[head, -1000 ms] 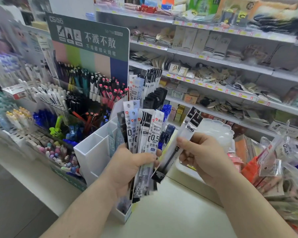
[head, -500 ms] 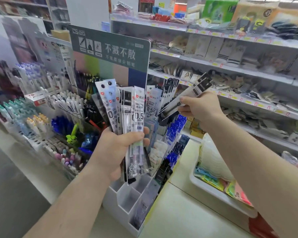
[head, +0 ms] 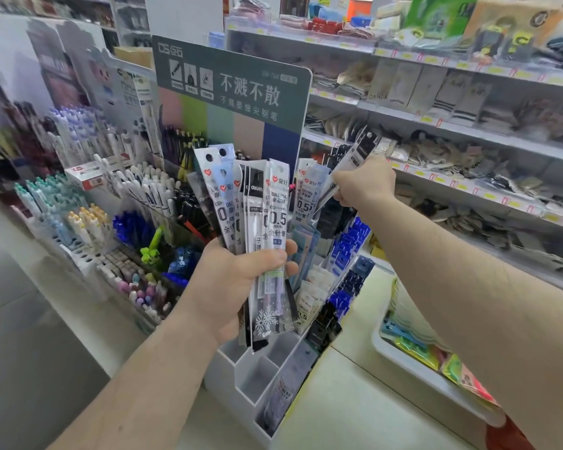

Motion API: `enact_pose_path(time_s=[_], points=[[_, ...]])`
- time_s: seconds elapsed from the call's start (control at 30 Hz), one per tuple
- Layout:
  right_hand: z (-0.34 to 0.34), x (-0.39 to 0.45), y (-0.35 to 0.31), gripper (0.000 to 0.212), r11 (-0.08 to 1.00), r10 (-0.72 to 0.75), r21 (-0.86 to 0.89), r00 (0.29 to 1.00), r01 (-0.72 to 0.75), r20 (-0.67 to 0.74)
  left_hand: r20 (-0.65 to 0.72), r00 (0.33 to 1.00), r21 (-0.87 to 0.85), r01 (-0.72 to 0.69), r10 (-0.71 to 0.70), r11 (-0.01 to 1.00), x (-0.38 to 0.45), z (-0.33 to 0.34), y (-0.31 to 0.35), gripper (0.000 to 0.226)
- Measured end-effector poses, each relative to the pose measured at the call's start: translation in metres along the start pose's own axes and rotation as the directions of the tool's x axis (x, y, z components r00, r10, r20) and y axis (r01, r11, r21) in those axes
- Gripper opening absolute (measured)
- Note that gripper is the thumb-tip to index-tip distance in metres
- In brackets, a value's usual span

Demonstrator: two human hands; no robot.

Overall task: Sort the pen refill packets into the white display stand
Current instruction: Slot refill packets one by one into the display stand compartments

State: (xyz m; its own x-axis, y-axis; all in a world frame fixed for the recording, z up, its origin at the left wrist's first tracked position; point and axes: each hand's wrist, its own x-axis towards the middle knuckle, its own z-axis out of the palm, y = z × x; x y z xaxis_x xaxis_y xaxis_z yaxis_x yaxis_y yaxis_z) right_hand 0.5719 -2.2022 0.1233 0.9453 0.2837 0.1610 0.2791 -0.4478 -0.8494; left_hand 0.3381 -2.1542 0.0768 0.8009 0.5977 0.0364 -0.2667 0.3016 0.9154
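My left hand (head: 238, 284) grips a fanned bundle of pen refill packets (head: 257, 206), held upright in front of the white display stand (head: 241, 371). The stand has stepped compartments; its front lower ones hold one grey packet (head: 278, 401), while the higher tiers hold blue, black and white packets (head: 345, 254). My right hand (head: 363, 183) is stretched out over the stand's upper rear tiers. It pinches a single black-topped refill packet (head: 358, 157), which slants up to the right.
A green sign board (head: 231, 89) rises behind the stand. Pen racks (head: 111, 206) fill the left side. Store shelves (head: 468, 131) with packaged goods run along the right. A white tray (head: 413, 371) of colourful packets sits on the counter at right.
My right hand carried the single packet up and away from the bundle to the stand's upper rear. My left hand rose with the bundle, and the view shifted closer to the stand.
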Motion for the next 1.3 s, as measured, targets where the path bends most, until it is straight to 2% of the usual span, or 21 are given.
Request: enact_pose_path(time_s=[0.07,0.17,0.27,0.33,0.5,0.67,0.77,0.93,1.07,1.13,1.23,1.3], points=[[0.000,0.000,-0.003,0.013,0.990,-0.050,-0.135,0.999,0.050,0.005,0.011,1.000,0.011,0.000,0.000,1.000,-0.001,-0.001,0.000,0.026],[-0.003,0.004,-0.007,0.021,0.958,-0.122,-0.260,0.992,0.125,0.030,0.016,1.000,0.026,-0.003,0.002,1.000,-0.002,-0.002,-0.001,0.026],[-0.001,0.008,-0.006,0.011,0.925,-0.172,-0.339,0.985,0.173,0.032,0.017,1.000,0.019,0.002,-0.003,1.000,-0.003,-0.001,-0.003,0.026],[0.007,0.010,-0.001,0.011,0.899,-0.163,-0.399,0.984,0.180,0.077,0.022,1.000,0.016,0.006,-0.006,1.000,-0.004,0.001,-0.004,0.026],[0.025,0.011,0.013,0.031,0.850,-0.099,-0.493,0.975,0.188,0.200,0.028,1.000,0.016,0.008,-0.009,1.000,-0.006,0.004,-0.005,0.028],[0.035,0.011,0.018,0.017,0.826,-0.077,-0.536,0.976,0.176,0.203,0.046,0.998,-0.018,0.033,-0.032,0.999,-0.009,0.006,-0.006,0.032],[0.037,0.012,0.016,0.020,0.817,-0.071,-0.550,0.977,0.174,0.203,0.051,0.998,-0.008,0.026,-0.025,1.000,-0.011,0.007,-0.008,0.031],[0.021,0.010,0.013,0.023,0.898,-0.055,-0.405,0.957,0.173,0.286,0.096,0.993,0.008,0.064,-0.065,0.998,-0.014,0.012,-0.013,0.030],[-0.015,-0.015,0.011,0.007,0.977,-0.127,-0.146,0.975,0.154,0.181,0.165,0.979,-0.022,0.124,-0.118,0.992,-0.017,0.020,-0.022,0.029],[-0.036,-0.045,0.013,0.008,0.995,-0.085,0.056,0.984,0.077,0.158,0.205,0.968,-0.049,0.156,-0.143,0.987,-0.019,0.024,-0.027,0.034],[-0.061,-0.099,0.028,0.016,0.942,0.008,0.317,0.951,-0.111,0.311,0.257,0.944,-0.063,0.230,-0.207,0.971,-0.022,0.031,-0.035,0.033],[-0.067,-0.130,0.041,0.027,0.938,0.029,0.303,0.908,-0.169,0.419,0.271,0.930,-0.047,0.273,-0.250,0.961,-0.025,0.037,-0.042,0.033]])
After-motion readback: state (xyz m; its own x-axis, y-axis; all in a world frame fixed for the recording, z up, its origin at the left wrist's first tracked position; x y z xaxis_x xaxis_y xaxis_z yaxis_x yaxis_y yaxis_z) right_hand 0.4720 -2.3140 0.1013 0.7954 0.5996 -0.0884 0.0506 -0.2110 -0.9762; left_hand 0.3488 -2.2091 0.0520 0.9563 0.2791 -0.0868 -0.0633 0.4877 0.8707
